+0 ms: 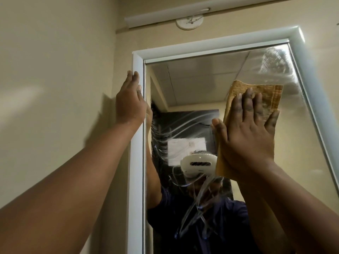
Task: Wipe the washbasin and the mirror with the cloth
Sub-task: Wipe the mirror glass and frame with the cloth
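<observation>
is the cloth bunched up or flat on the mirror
Flat: the right hand presses the cloth against the mirror with straight fingers; it looks folded, edges squared.

Illumination is dim and warm, and it is giving the wall [55, 70] a yellow-beige cast. Light is arriving from the upper right, where the white frame [298, 33] is glowing at its corner. The left hand [130, 103] and its forearm are casting a soft shadow on the wall to the left. Wet streaks on the mirror [201, 79] are catching glare, strongest at the upper right of the glass. Wide-angle distortion is tilting and bowing the frame edges, and both forearms are appearing enlarged at the lower corners. Focus is remaining slightly soft throughout, and the dark reflection low in the glass is losing detail.
</observation>
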